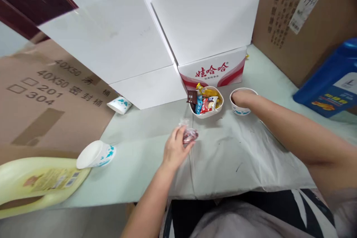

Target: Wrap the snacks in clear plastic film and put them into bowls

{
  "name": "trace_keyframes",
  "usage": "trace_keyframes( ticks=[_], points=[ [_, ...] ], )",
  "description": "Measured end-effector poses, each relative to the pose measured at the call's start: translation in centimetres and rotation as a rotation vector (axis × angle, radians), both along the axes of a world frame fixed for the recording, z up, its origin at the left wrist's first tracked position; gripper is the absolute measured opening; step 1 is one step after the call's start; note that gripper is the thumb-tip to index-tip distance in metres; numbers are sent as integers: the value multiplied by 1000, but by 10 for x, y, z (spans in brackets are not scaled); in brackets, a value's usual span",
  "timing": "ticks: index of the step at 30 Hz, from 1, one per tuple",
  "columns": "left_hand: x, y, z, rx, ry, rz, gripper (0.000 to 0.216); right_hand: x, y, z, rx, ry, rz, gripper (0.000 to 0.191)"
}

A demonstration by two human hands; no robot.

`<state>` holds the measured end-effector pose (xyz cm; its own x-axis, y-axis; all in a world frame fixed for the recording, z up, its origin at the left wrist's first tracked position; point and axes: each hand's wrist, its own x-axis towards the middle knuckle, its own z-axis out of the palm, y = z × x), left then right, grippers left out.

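Note:
My left hand point(175, 148) is closed on a wrapped candy point(190, 134) with a clear twisted wrapper, held just above the white sheet on the table. My right hand point(242, 99) reaches into a small paper cup point(240, 111) with teal print; its fingers are hidden inside the cup. Between the two hands, a white bowl point(206, 113) holds several wrapped snacks and candies.
A white carton with red lettering point(214, 71) stands behind the bowl, its flaps open. Two paper cups lie tipped over at the left point(96, 154) point(120, 105). A pale yellow jug point(36, 184) lies at bottom left, a blue jug point(331, 81) at right, brown cardboard boxes point(292, 15) behind.

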<state>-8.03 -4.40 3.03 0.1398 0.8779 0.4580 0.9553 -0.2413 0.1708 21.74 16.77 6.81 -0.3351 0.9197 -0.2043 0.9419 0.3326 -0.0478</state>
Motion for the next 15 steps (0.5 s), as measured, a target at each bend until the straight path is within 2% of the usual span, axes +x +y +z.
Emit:
trace_keyframes(
  ticks=[2, 4, 8, 9, 11, 15],
  points=[
    [35, -1, -5, 85, 49, -101, 57, 3, -7, 12, -33, -47, 18, 16],
    [62, -5, -11, 114, 91, -158, 56, 9, -21, 25, -2, -56, 63, 22],
    [81, -26, -20, 73, 131, -338, 61, 38, -69, 39, 209, 7, 115, 36],
    [80, -33, -22, 70, 114, -400, 60, 48, -84, 37, 286, 50, 111, 36],
    [74, -47, -23, 82, 54, -493, 57, 71, -114, 23, 329, 87, 65, 39],
    [65, -64, -26, 107, -88, -533, 59, 106, -157, -23, 241, -3, -89, 40]
  ],
)
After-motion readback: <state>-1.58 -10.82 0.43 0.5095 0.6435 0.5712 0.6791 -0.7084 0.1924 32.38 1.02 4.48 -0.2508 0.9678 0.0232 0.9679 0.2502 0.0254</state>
